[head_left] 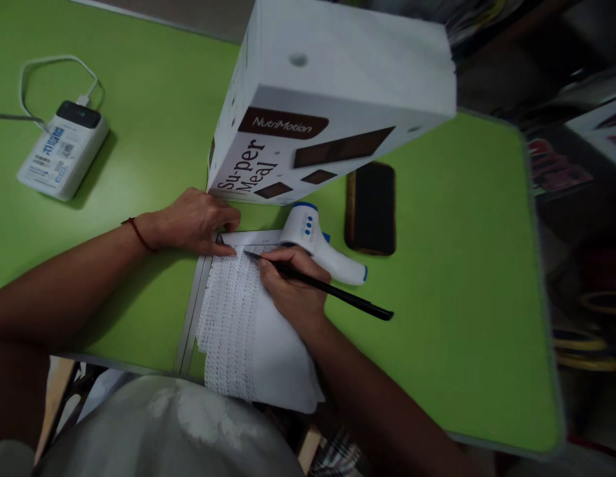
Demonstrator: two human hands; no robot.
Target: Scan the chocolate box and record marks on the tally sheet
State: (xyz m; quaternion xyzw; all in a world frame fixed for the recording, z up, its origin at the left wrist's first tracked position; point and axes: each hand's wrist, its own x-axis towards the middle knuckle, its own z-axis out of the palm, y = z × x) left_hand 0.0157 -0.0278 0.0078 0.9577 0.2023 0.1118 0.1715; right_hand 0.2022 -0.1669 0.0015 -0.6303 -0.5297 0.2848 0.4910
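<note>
A black pen (338,293) is gripped in my right hand (295,285), its tip on a sheet of paper (278,351) covered on its left part with rows of small handwriting. The paper hangs past the table's front edge, with more than one layer showing at its lower left. My left hand (199,222) is closed at the paper's top left corner, fingers curled and thumb pressed on the edge. A small dark thing by that thumb is too hidden to name. Touching the paper's top right is a white and blue infrared thermometer (320,245), partly behind my right hand.
A tall white box (332,86) stands on the green table (467,298) just beyond the paper. A dark phone (371,209) lies right of the thermometer. At the left, a white power bank (64,152) has a white cable (54,58) plugged in.
</note>
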